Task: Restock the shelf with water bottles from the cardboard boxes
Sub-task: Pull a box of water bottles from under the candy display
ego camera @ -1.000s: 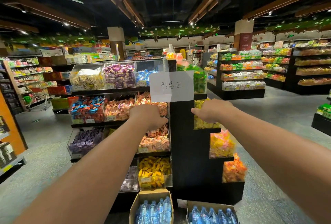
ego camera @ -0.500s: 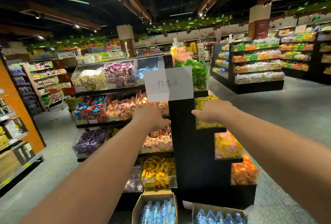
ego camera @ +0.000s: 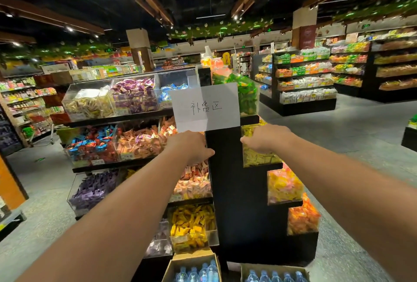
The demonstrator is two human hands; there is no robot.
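Two open cardboard boxes stand on the floor at the foot of the black candy shelf (ego camera: 237,191). The left box (ego camera: 180,260) holds several water bottles (ego camera: 204,271); the right box (ego camera: 248,269) holds several more bottles (ego camera: 275,277). Both my arms are stretched forward at chest height. My left hand (ego camera: 189,146) is at the left edge of the shelf's black end panel, and my right hand (ego camera: 264,138) is at its right edge. Both hold nothing, with fingers drooping away from view. A white handwritten paper sign (ego camera: 206,107) hangs just above them.
Clear bins of wrapped candy (ego camera: 135,142) fill the shelf tiers left and right of the panel. Grey floor aisles run on both sides. More stocked shelving (ego camera: 304,83) stands at the back right, and other racks (ego camera: 24,105) at the far left.
The view has shifted slightly closer to the shelf and to the left. Both hands stay outstretched below the paper sign, holding nothing.
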